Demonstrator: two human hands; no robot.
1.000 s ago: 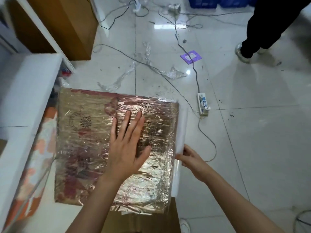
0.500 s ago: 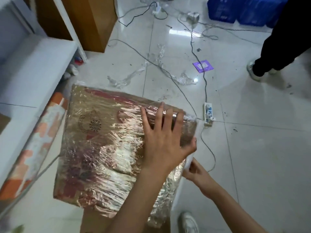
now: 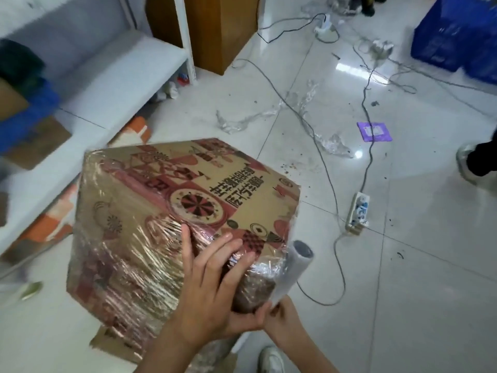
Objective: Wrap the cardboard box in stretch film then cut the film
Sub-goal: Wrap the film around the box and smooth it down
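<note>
Left hand (image 3: 212,275) lies spread, fingers straight, pressing the near face of the box (image 3: 172,219), which sits tipped on an edge at the centre of the floor (image 3: 403,265), its printed face turned up and away from me. I judge the box stiff but light enough to tip one-handed, with film already slick over the near side, so a flat palm steadies it better than a pinch. Right hand (image 3: 279,319), just right of the box's near corner, curls round the lower end of the roll (image 3: 294,267), which stands tilted against that corner.
</note>
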